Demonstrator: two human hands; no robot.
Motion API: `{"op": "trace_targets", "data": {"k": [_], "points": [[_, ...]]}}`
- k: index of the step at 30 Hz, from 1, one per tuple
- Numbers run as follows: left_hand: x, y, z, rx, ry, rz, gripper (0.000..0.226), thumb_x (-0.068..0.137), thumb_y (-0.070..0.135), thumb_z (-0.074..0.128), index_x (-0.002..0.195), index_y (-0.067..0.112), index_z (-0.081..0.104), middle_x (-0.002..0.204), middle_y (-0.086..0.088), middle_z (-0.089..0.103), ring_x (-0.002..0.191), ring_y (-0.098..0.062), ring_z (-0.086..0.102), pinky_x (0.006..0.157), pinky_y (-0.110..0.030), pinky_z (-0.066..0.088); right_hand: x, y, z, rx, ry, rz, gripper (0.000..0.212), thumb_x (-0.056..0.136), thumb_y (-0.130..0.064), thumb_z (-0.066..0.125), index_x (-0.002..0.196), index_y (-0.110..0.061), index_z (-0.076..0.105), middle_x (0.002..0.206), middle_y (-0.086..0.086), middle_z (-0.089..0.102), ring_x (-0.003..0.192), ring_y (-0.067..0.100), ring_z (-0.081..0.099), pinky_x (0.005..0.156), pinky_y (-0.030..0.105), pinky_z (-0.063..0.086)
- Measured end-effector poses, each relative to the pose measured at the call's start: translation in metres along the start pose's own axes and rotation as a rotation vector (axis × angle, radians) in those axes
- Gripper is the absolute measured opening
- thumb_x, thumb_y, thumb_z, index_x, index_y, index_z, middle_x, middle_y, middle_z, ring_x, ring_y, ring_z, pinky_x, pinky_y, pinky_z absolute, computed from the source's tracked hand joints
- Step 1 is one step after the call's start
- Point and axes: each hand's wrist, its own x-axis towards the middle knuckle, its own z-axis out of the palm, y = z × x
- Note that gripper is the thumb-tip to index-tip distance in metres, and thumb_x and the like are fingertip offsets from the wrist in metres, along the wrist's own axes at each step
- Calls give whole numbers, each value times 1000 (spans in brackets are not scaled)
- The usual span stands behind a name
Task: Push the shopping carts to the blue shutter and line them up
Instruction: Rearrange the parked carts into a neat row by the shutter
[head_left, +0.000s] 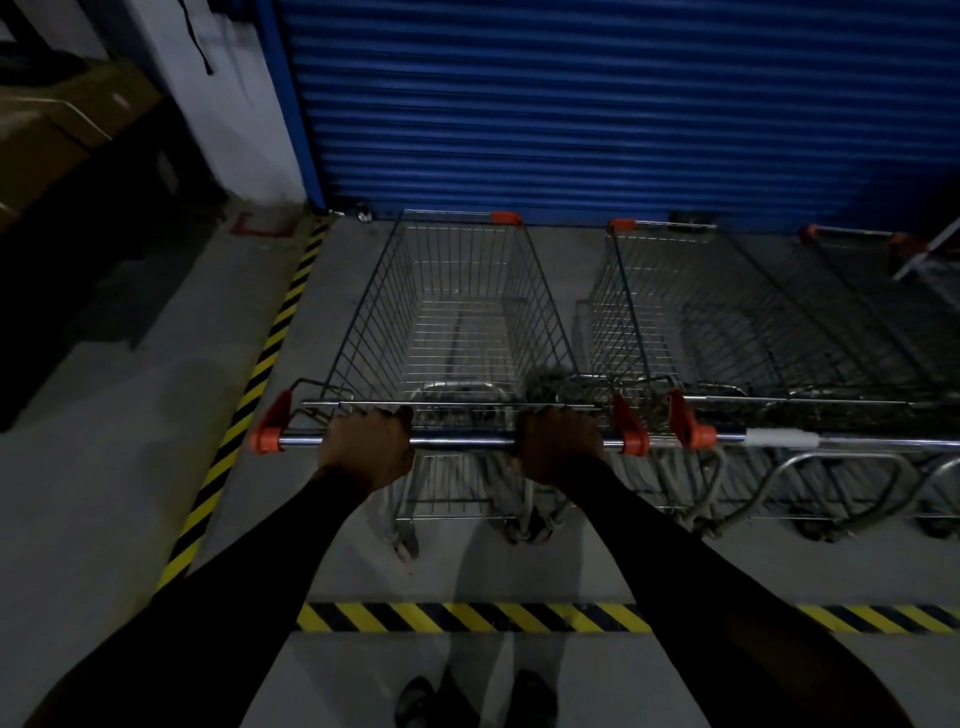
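A wire shopping cart (457, 306) with orange corner caps stands in front of me, its front end close to the blue shutter (597, 104). My left hand (366, 449) and my right hand (558, 447) both grip its chrome handle bar (462, 442), the left near the left end, the right near the right end. A second cart (691, 312) stands directly to its right, facing the shutter, its handle level with mine. A third cart (872, 312) stands further right, partly cut off by the frame edge.
Yellow-and-black floor tape runs along the left (249, 379) and across the floor behind the carts (467, 617). Cardboard boxes (57, 130) sit in the dark at far left beside a white pillar (228, 93). My shoes (472, 701) show at the bottom.
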Motion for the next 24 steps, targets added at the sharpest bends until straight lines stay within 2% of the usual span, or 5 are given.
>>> {"op": "trace_targets", "data": {"k": [3,11,24], "points": [[-1,0,-1,-6,-7,-8,38,52,40,80,76,17,63,58,-9,65,50,-33,65,53,-35,51,-1,-1,1,-15,4,2,40,86,-49,51,110,-18,63,109,11,67,99,37,64,80,42,49],[-5,2,-8,-49,-2,7,37,73,47,66,100,22,61,83,-6,72,76,-32,70,68,-36,51,-2,1,2,-20,11,-7,45,85,-55,53,109,-19,63,110,10,67,102,35,64,83,42,50],[-4,4,-11,-111,-34,-23,31,70,40,67,93,20,62,80,-6,72,74,-34,70,67,-38,53,1,3,3,-37,28,-8,43,82,-55,54,107,-22,64,106,8,69,99,34,65,81,41,50]]}}
